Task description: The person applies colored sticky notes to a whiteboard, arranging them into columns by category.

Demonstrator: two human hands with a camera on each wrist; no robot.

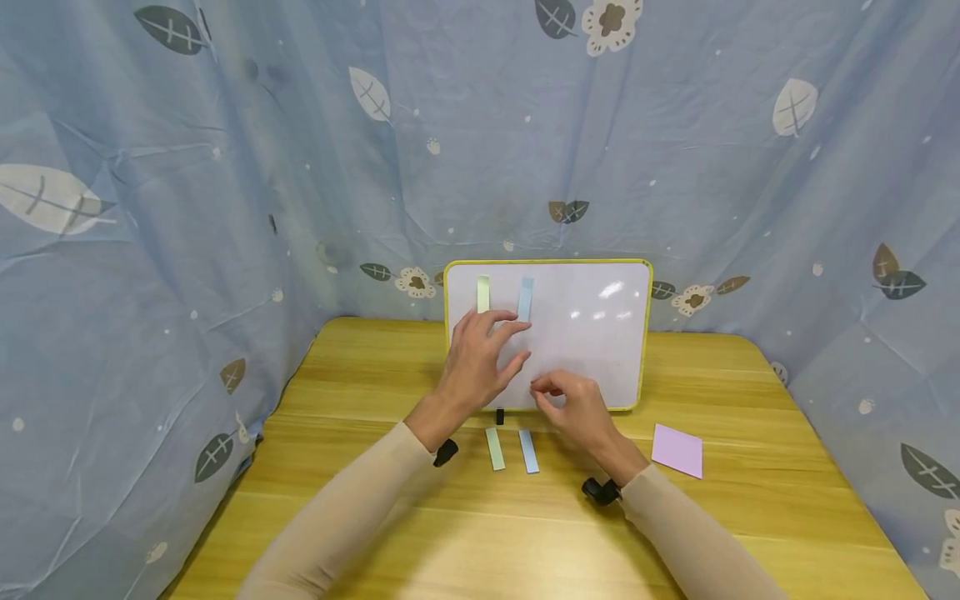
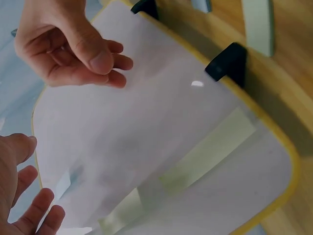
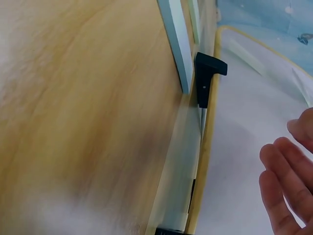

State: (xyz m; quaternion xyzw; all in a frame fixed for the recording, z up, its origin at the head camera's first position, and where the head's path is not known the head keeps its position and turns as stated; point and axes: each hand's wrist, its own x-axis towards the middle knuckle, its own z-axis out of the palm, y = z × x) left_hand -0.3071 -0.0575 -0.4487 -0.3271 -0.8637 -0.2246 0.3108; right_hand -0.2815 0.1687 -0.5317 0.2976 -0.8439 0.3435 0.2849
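A whiteboard (image 1: 585, 350) with a yellow frame stands on the table. My left hand (image 1: 480, 362) is held before its left part, fingers spread and slightly bent, with nothing between thumb and fingers. Its fingertips overlap the lower end of a light blue paper strip (image 1: 527, 296) on the board. A pale green strip (image 1: 483, 293) is above that hand; the left wrist view shows a second green strip (image 2: 210, 152) lower down, which the hand hides in the head view. My right hand (image 1: 576, 408) hovers before the board's lower middle, fingers loosely curled, with nothing seen in it.
In front of the board lie a narrow green strip pad (image 1: 495, 449) and a narrow blue one (image 1: 528, 451). A purple sticky note pad (image 1: 677, 451) is to the right. Black feet (image 2: 230, 63) support the board's lower edge. A patterned blue curtain (image 1: 480, 167) surrounds the table.
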